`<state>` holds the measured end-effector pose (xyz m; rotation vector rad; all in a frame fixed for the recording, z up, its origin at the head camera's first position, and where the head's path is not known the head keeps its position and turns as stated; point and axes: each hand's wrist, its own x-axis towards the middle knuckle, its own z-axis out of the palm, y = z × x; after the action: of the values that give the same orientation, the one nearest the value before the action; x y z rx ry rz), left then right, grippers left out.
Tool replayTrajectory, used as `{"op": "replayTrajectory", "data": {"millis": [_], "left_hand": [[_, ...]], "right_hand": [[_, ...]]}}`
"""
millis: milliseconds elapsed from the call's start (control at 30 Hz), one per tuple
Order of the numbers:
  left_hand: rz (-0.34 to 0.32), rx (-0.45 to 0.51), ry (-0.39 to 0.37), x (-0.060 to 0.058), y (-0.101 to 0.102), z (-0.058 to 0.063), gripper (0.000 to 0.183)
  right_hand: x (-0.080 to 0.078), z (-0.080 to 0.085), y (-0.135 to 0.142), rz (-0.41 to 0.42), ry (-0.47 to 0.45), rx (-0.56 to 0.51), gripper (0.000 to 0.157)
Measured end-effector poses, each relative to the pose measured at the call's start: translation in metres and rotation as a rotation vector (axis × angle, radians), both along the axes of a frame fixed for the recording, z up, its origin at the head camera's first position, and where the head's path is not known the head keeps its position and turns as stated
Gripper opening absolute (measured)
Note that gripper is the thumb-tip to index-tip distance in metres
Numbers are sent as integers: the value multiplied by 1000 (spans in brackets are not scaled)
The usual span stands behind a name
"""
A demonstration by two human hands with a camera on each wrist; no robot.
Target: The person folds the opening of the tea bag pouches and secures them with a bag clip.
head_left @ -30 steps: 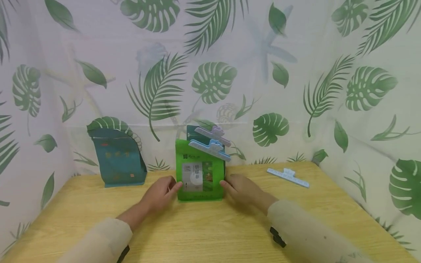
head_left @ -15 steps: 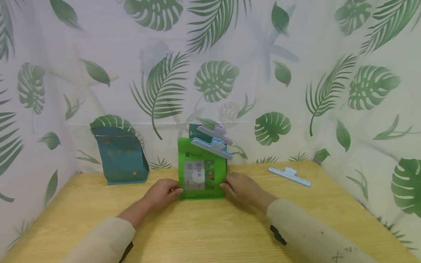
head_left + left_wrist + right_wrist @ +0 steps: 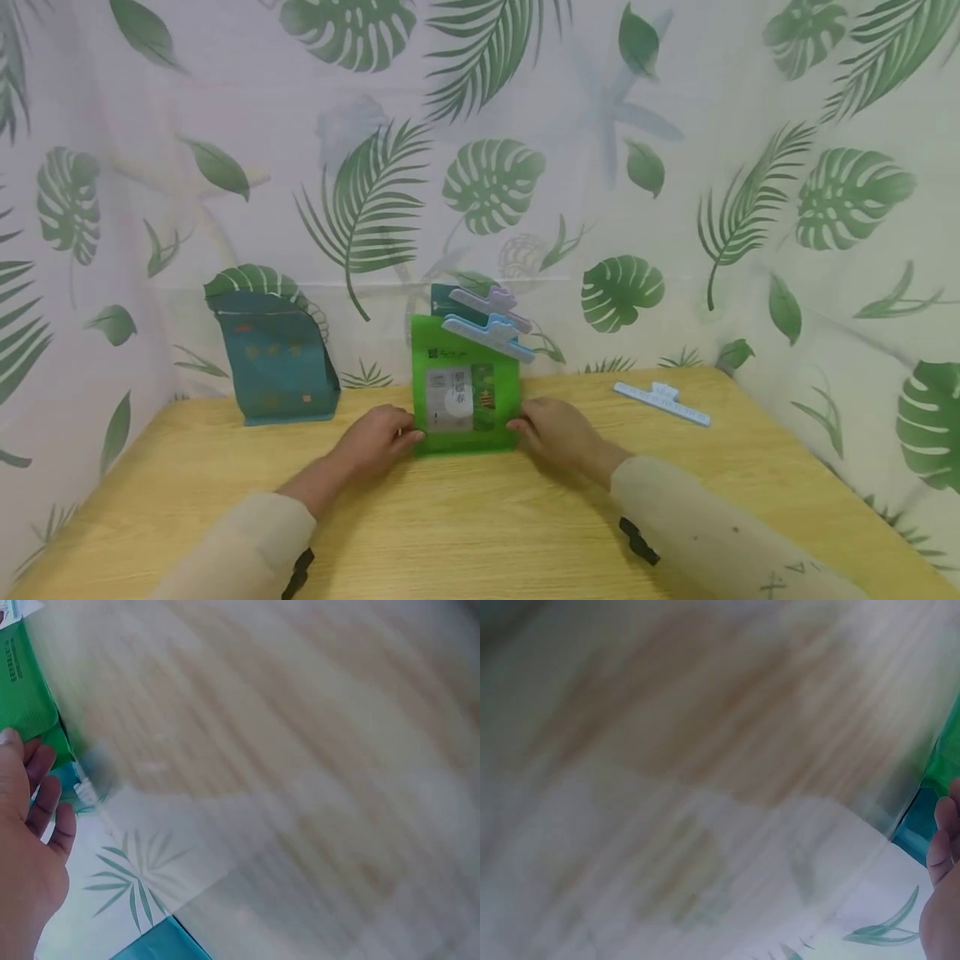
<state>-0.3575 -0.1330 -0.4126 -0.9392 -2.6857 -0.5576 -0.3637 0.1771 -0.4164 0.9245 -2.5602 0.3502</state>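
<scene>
A bright green tea bag point(image 3: 467, 408) with a grey label stands upright near the middle of the table. My left hand point(image 3: 375, 442) grips its lower left edge, thumb on the front. At the opposite lower edge, my right hand point(image 3: 558, 433) holds the bag the same way. Across its top right corner sits a tilted blue sealing clip point(image 3: 489, 337). Directly behind stands a teal bag point(image 3: 444, 302), mostly hidden, with a lilac sealing clip point(image 3: 491, 308) at its top. In the left wrist view my thumb lies on the green bag point(image 3: 26, 694); the right wrist view shows only some fingers.
Another teal bag point(image 3: 277, 358) stands at the back left, with no clip visible on it. A loose pale blue clip point(image 3: 662, 403) lies on the wooden table point(image 3: 465, 533) at the back right. A leaf-patterned cloth point(image 3: 555, 233) hangs behind the table.
The green bag has shifted slightly right with both hands on it. My left thumb sits lower on its edge than before. The other bags and the loose clip stay put.
</scene>
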Motion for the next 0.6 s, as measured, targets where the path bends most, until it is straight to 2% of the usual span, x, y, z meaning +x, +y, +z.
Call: {"op": "replayTrajectory", "data": {"millis": [133, 600], "left_hand": [[22, -26, 38, -2, 5, -2, 19], [100, -51, 62, -7, 21, -2, 17]], "right_hand": [[-1, 1, 2, -22, -11, -3, 23], [-9, 2, 10, -59, -53, 11, 24]]}}
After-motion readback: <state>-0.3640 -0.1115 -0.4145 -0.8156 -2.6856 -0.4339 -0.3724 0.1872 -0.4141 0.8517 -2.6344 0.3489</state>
